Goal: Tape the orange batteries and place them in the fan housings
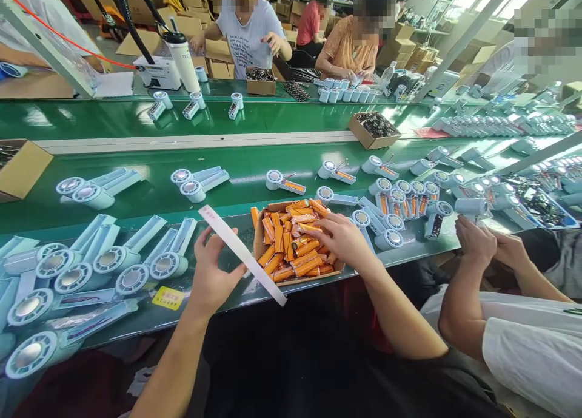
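Note:
My left hand [213, 271] is closed on a long white strip [240, 252] that slants from upper left to lower right over the green bench edge. My right hand [340, 237] reaches into a shallow cardboard box [259, 239] full of orange cylindrical batteries [291, 248]. Its fingers pinch one orange battery [305, 229] near the top of the pile. The box sits at the near edge of the bench, between my two hands.
Several pale blue handheld fan shells [113, 257] lie to the left, more along the green conveyor [254, 163]. A co-worker's hands [482, 239] hold a fan part at the right. Brown boxes [373, 130] of dark parts stand farther back, with people seated across.

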Tool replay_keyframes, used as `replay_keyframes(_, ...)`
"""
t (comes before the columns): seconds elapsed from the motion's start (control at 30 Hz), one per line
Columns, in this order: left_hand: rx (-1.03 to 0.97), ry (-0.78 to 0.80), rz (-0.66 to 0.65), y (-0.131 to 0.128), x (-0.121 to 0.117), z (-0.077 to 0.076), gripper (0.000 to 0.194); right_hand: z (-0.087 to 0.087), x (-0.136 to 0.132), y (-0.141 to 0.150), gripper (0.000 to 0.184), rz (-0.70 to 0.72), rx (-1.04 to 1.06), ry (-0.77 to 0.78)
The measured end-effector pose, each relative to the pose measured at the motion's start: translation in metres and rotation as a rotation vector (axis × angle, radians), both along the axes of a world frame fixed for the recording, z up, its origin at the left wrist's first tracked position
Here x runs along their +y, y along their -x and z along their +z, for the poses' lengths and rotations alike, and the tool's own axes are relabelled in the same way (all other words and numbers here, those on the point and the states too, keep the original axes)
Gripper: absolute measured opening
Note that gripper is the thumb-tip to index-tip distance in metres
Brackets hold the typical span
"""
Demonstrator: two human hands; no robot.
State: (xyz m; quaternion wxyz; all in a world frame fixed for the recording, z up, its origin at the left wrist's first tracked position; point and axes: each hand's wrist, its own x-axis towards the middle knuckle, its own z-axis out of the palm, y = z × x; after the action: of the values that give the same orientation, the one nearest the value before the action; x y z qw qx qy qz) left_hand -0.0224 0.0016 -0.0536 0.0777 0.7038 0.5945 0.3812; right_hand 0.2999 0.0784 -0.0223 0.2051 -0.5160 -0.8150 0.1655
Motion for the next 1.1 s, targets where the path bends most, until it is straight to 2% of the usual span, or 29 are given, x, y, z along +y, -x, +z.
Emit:
replay_keyframes(0.1, -0.001, 0.003, -0.036, -0.008, -0.001, 0.002, 0.052, -0.016, 0.006, 0.000, 0.027, -0.028, -0.052, -0.120)
replay_keyframes(0.17, 0.037, -0.010, -0.068, -0.012, -0.002, 0.003, 0.048, -0.021, 0.001, 0.001, 0.028, -0.052, 0.061, -0.137)
replay_keyframes(0.23, 0.076, -0.030, -0.087, -0.015, -0.004, 0.003, 0.046, -0.021, -0.006, 0.000, 0.030, -0.128, 0.280, -0.105)
replay_keyframes(0.3, 0.112, -0.051, -0.104, -0.015, -0.006, 0.003, 0.044, -0.017, -0.013, -0.002, 0.038, -0.204, 0.578, 0.005)
replay_keyframes(0.37, 0.136, -0.069, -0.113, -0.016, -0.008, 0.003, 0.045, -0.012, -0.019, -0.004, 0.045, -0.230, 0.862, 0.186)
replay_keyframes(0.47, 0.163, -0.074, -0.131, -0.019, -0.007, 0.003, 0.048, -0.007, -0.021, -0.003, 0.049, -0.214, 1.084, 0.410)
replay_keyframes(0.53, 0.179, -0.082, -0.149, -0.022, -0.005, 0.003, 0.048, -0.005, -0.021, 0.000, 0.044, -0.215, 1.123, 0.462)
replay_keyframes(0.67, 0.215, -0.139, -0.193, -0.026, -0.002, 0.006, 0.042, -0.001, -0.017, 0.007, 0.034, -0.205, 1.127, 0.414)
replay_keyframes(0.73, 0.251, -0.140, -0.202, -0.027, -0.003, 0.006, 0.037, 0.003, -0.017, 0.009, 0.040, -0.191, 1.100, 0.391)
replay_keyframes(0.83, 0.306, -0.115, -0.157, -0.029, -0.006, 0.009, 0.034, 0.013, -0.021, 0.011, 0.060, -0.167, 1.091, 0.407)
replay_keyframes(0.9, 0.344, -0.128, -0.129, -0.031, -0.009, 0.012, 0.033, 0.020, -0.025, 0.012, 0.063, -0.156, 1.122, 0.399)
replay_keyframes(1.0, 0.411, -0.146, -0.114, -0.034, -0.013, 0.019, 0.031, 0.027, -0.030, 0.018, 0.049, -0.168, 1.136, 0.296)
replay_keyframes(1.1, 0.436, -0.121, -0.103, -0.037, -0.016, 0.024, 0.034, 0.028, -0.035, 0.032, 0.049, -0.215, 1.109, 0.152)
